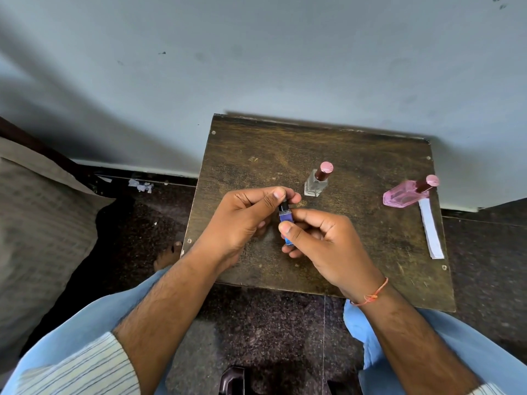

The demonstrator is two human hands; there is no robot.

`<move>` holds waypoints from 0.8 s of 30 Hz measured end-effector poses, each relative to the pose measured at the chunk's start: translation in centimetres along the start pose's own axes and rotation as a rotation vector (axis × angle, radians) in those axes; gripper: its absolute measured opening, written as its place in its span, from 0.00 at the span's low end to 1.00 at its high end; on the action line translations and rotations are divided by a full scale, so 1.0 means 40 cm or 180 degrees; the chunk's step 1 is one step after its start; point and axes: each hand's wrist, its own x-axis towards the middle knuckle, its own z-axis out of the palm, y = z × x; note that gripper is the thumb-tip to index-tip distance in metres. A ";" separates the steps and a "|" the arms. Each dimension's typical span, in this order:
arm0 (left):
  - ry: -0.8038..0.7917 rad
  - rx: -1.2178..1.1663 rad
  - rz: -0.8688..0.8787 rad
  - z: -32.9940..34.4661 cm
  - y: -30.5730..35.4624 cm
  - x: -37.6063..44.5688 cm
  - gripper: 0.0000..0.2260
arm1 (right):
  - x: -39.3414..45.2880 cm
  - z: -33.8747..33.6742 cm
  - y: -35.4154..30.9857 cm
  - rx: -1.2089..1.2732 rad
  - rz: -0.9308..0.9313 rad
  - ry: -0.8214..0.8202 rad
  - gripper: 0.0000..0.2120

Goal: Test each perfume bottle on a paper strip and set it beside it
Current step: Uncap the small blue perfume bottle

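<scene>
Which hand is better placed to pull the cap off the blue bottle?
Left. The left hand already pinches the dark cap, while the right hand has its grip around the blue bottle body, steadying it.

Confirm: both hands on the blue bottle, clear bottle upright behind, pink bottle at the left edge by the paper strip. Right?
Not quite. In the head view the pink bottle is at the table's right edge, by the paper strip. Left hand and right hand hold the blue bottle; the clear bottle is upright behind.
</scene>
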 end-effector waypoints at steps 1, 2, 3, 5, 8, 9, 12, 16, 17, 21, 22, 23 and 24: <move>0.0040 0.0034 0.0013 0.008 -0.003 -0.001 0.12 | 0.001 -0.004 0.000 -0.0006 -0.0005 0.0022 0.10; 0.0082 0.0049 0.0030 0.014 -0.007 0.000 0.12 | 0.001 -0.008 0.000 -0.0027 -0.0011 0.0054 0.10; 0.0124 0.0018 0.0040 0.018 -0.007 0.002 0.11 | 0.000 -0.014 0.003 -0.0133 -0.0050 0.0087 0.09; 0.0316 -0.0200 0.0037 0.012 0.006 0.012 0.12 | -0.002 -0.020 0.022 -0.0601 -0.0195 0.0186 0.08; 0.0726 -0.0461 0.0145 -0.023 0.046 0.038 0.11 | -0.013 -0.012 0.048 -0.1068 -0.0293 0.0195 0.12; 0.0787 -0.0282 0.0309 -0.032 0.057 0.043 0.10 | -0.017 -0.008 0.050 -0.1094 -0.0304 0.0212 0.16; 0.0855 0.0890 0.0960 -0.043 0.060 0.051 0.08 | -0.018 -0.009 0.047 -0.1162 -0.0446 0.0203 0.13; 0.1109 0.1947 0.1248 -0.074 0.048 0.068 0.07 | -0.018 -0.012 0.041 -0.1206 -0.0501 0.0301 0.09; 0.1161 0.2020 0.1276 -0.082 0.051 0.068 0.06 | -0.019 -0.012 0.037 -0.1186 -0.0490 0.0302 0.09; 0.1346 0.2465 0.1405 -0.097 0.055 0.072 0.12 | -0.021 -0.016 0.031 -0.1035 -0.0449 0.0312 0.10; 0.1357 0.2584 0.1411 -0.102 0.053 0.076 0.12 | -0.020 -0.018 0.031 -0.0993 -0.0435 0.0317 0.10; 0.1360 0.2708 0.1403 -0.107 0.051 0.080 0.13 | -0.020 -0.019 0.032 -0.0958 -0.0431 0.0304 0.11; 0.1364 0.2844 0.1375 -0.113 0.051 0.084 0.13 | -0.020 -0.019 0.031 -0.0921 -0.0421 0.0284 0.11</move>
